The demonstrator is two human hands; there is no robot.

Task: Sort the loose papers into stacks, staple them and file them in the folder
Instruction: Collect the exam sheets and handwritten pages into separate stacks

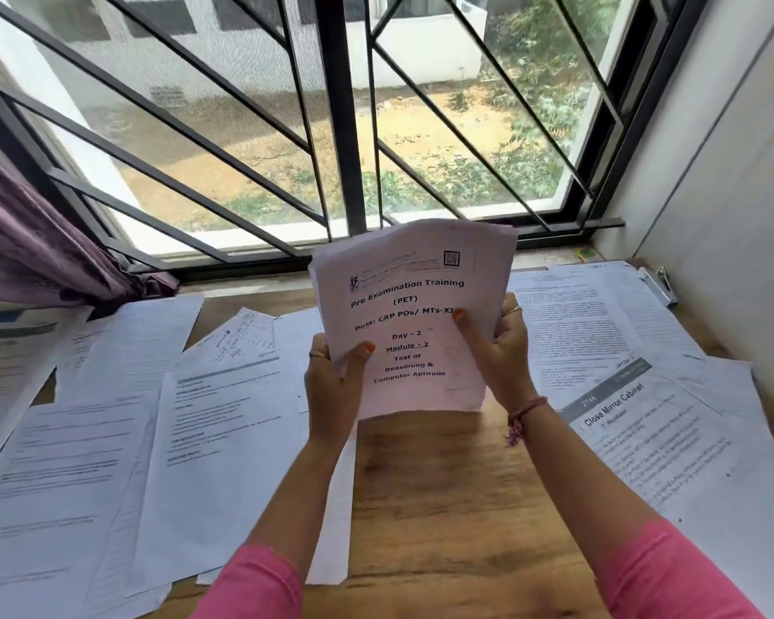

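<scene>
Above one wooden table point(456, 507), one stack of papers point(414, 314) is held upright by two hands. Many loose sheets point(224, 440) are spread flat on both sides. "Pre Examination Training" is printed on the pinkish top page. The stack is gripped by the left hand point(334, 386) and right hand point(501, 350), thumbs in front.

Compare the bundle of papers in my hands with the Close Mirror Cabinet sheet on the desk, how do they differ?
The held bundle is upright, gripped by the left hand and right hand; the Close Mirror Cabinet sheet lies flat on the desk. The bundle holds several sheets; the sheet's count is unclear. Both are white printed paper.
</scene>
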